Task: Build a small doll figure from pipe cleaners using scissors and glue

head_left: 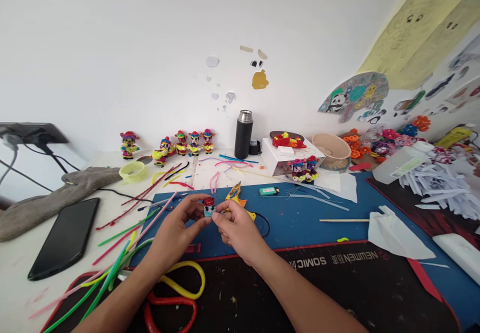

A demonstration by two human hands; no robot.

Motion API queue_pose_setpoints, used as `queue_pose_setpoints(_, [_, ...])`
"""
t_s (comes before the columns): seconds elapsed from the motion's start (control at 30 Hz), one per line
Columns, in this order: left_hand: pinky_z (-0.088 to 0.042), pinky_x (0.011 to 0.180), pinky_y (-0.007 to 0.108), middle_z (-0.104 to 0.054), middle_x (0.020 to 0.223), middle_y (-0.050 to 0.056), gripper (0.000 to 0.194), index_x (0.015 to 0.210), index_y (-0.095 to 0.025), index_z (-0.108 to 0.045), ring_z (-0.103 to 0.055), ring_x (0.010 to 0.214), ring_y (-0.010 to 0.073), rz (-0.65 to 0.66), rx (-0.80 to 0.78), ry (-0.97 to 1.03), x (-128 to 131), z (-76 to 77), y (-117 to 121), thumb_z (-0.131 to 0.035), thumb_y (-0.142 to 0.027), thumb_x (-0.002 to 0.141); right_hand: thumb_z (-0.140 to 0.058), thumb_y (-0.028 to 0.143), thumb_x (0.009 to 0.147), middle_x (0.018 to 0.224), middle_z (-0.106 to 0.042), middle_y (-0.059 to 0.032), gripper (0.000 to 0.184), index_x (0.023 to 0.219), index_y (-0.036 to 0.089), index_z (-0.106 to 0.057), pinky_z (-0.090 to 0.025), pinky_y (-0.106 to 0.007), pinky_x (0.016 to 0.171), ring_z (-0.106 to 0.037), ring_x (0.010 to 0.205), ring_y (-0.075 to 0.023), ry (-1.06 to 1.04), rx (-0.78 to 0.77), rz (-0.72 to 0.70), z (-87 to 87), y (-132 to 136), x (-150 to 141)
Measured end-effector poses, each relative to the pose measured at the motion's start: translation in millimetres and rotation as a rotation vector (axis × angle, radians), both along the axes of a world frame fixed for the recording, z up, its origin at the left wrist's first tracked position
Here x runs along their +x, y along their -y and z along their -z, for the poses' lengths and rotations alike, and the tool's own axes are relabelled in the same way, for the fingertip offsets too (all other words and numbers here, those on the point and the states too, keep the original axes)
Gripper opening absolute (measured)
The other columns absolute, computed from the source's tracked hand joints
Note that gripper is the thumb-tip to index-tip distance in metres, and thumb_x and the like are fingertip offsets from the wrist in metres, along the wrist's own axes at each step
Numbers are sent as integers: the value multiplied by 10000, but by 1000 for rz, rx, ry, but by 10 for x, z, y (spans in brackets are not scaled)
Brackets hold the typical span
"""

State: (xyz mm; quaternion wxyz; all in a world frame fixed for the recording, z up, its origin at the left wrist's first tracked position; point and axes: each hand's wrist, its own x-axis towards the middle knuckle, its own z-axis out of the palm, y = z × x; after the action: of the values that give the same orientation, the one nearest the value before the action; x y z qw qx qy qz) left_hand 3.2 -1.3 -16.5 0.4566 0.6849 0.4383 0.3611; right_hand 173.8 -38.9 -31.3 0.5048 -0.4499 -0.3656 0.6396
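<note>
A small pipe-cleaner figure head (pixel 209 204), with a fuzzy red top, dark eye-like spots and light blue below, is held over the blue mat (pixel 285 213). My left hand (pixel 176 225) grips it from the left between thumb and fingers. My right hand (pixel 236 225) is closed in a pinch at its right side, touching its lower edge; whether a smaller piece is between those fingertips is hidden. Just behind my right hand lies a yellow glue gun (pixel 234 192), partly covered. Scissors (pixel 200 275) with yellow and red handles rest by my left forearm, their blades mostly hidden.
Pipe cleaners (pixel 120 233) and a black phone (pixel 65 238) lie left. Finished figures (pixel 181 143) line the wall beside a black flask (pixel 244 135). A white box (pixel 270 160), a bowl (pixel 347 145), a stick (pixel 343 220) and a tissue (pixel 393 235) are right.
</note>
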Motion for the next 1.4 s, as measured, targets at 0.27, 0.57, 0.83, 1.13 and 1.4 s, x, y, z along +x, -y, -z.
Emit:
queue_pose_setpoints(0.27, [-525, 776, 341, -669, 845, -19, 385, 1215, -250, -621, -653, 804, 205, 3, 8, 23, 9, -22, 17, -730, -381, 871, -832, 504, 784, 546, -411, 133, 437, 930, 222, -532, -181, -218, 405, -255, 417, -52, -14, -4, -5, -29, -2, -3])
queue_pose_setpoints(0.57, [-509, 768, 326, -632, 837, -24, 398, 1246, -232, -623, -632, 789, 189, -11, 57, 50, 5, -20, 26, -726, -344, 878, -811, 543, 801, 548, -368, 133, 452, 972, 213, -553, -178, -213, 418, -227, 451, -61, -20, -5, -40, -109, 36, -4])
queue_pose_setpoints(0.83, [-529, 768, 328, -648, 830, -28, 485, 1381, -253, -564, -632, 765, 192, 73, 116, -45, -7, -63, 49, -656, -341, 913, -845, 587, 749, 532, -332, 143, 519, 937, 205, -547, -167, -210, 417, -214, 450, -58, -14, -43, -77, -97, 20, 19])
queue_pose_setpoints(1.13, [-522, 735, 328, -788, 974, 63, 461, 1114, -253, -727, -693, 861, 273, -270, 255, -416, -850, -616, -59, -657, -621, 846, -842, 600, 755, 530, -329, 137, 517, 920, 213, -543, -140, -220, 416, -199, 433, -52, -9, -44, -55, -113, 12, 48])
queue_pose_setpoints(1.4, [-456, 707, 293, -767, 988, 20, 393, 1003, -279, -741, -684, 830, 271, -296, 48, -890, -1510, -320, 346, -651, -640, 876, -850, 578, 758, 547, -309, 139, 504, 892, 220, -522, -127, -230, 432, -185, 445, -49, -23, -31, -126, -162, 63, 11])
